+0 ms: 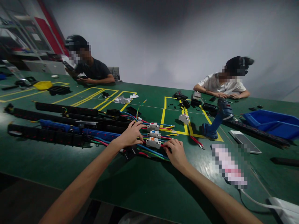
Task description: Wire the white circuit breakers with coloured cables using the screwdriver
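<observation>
Three white circuit breakers lie in a row on the wires in front of me: a far one (153, 126), a middle one with a blue switch (154, 134) and a near one (153, 143). My left hand (131, 134) is bent over the wires at their left side, fingers curled; what its fingertips hold is hidden. At the right end of the near breaker, my right hand (175, 151) pinches a short red wire (163, 145). Blue and green wires (154, 153) run beneath both hands. Long black power strips (49, 135) and a blue one (98, 133) extend left.
A loose breaker (184, 119) and red wires (197, 142) lie right, near a blue cordless drill (217, 119). Further right are a phone (245, 142), a blurred pink item (229, 165) and a blue bin (272, 123). Two people sit across the green table (130, 183).
</observation>
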A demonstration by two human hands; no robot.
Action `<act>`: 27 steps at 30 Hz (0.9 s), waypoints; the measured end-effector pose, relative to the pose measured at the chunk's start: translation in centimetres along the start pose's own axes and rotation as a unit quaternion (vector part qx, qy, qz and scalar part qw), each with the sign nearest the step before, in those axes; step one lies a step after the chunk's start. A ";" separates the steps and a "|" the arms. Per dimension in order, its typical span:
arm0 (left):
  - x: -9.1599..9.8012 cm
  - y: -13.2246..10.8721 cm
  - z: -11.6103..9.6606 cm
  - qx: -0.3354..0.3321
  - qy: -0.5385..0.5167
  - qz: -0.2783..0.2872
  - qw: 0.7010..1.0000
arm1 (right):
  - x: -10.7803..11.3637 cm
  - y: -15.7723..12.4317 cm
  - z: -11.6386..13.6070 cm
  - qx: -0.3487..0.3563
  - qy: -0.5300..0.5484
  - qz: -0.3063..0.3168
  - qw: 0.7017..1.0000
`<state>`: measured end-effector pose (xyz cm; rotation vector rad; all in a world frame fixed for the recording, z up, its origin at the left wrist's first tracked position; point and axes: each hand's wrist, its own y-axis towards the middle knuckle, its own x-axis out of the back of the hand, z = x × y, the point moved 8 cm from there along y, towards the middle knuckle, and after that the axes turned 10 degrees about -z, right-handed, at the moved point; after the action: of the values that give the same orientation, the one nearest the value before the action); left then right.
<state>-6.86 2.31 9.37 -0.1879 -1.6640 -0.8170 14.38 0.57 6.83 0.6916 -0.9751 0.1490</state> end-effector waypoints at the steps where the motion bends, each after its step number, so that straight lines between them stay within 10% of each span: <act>1: -0.2 0.0 -0.1 -0.005 -0.004 -0.005 1.000 | -0.1 0.0 0.1 0.005 0.011 0.005 1.000; 19: -0.7 -0.6 0.7 0.031 -0.088 -0.061 0.994 | -0.6 0.3 -0.2 0.009 0.011 -0.023 1.000; 27: 6.7 -2.7 4.1 0.163 -0.040 -0.243 0.955 | 1.6 -0.1 1.7 0.077 0.004 -0.090 0.993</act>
<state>-13.45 0.75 14.25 0.4416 -1.9256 -0.8858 14.12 -0.85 8.72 0.9157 -0.8942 0.0687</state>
